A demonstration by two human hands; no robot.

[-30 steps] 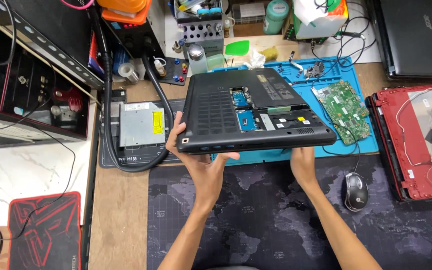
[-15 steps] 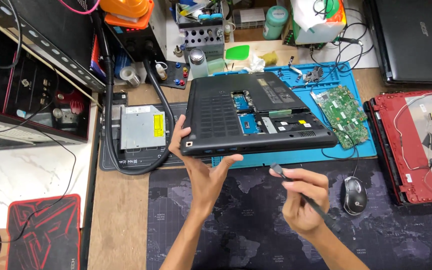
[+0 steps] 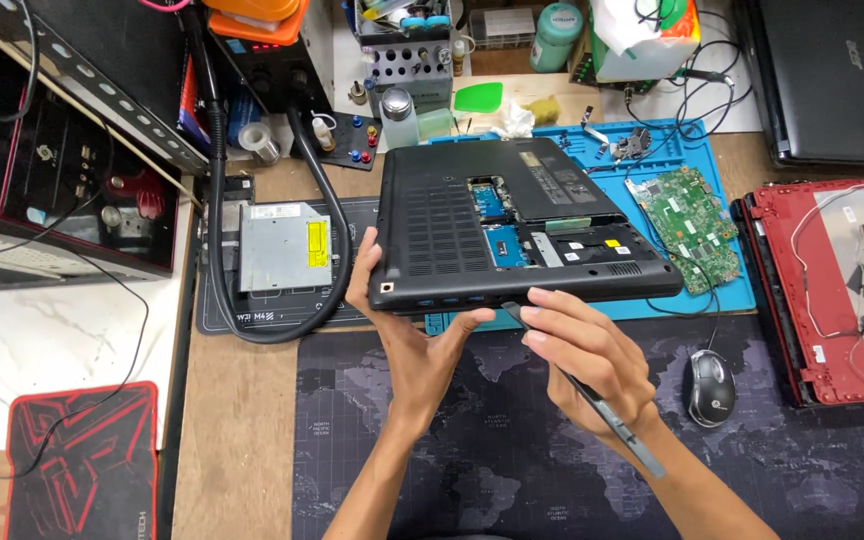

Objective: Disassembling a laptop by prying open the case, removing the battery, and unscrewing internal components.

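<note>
1. Since a second ago the right hand (image 3: 592,355) has let go of the laptop's near edge, picked up a thin metal pry tool (image 3: 592,395), and brought its tip up to that edge.
2. That hand is now pinched around the tool, fingers pressed together along the shaft; the handle runs back past the wrist toward the near side of the desk.
3. The tool's tip sits at the laptop's front edge; whether it has entered the seam I cannot tell.
4. The left hand (image 3: 407,335) has stayed where it was, clamped on the laptop's near left corner, thumb on top and fingers curled underneath.
5. The laptop (image 3: 512,225) lies bottom up, a cover off and blue boards showing inside, its far part over the blue mat (image 3: 722,290) at the middle of the desk.
6. Its near edge overhangs the dark map-printed mat (image 3: 512,460).
7. A green circuit board (image 3: 692,225) lies on the blue mat just right of the laptop.
8. A mouse (image 3: 709,385) sits on the map mat, near the right hand.
9. A red laptop shell (image 3: 832,290) lies at the right edge of the desk.
10. A silver optical drive (image 3: 285,247) rests left of the laptop, ringed by a black hose (image 3: 217,230).
</note>
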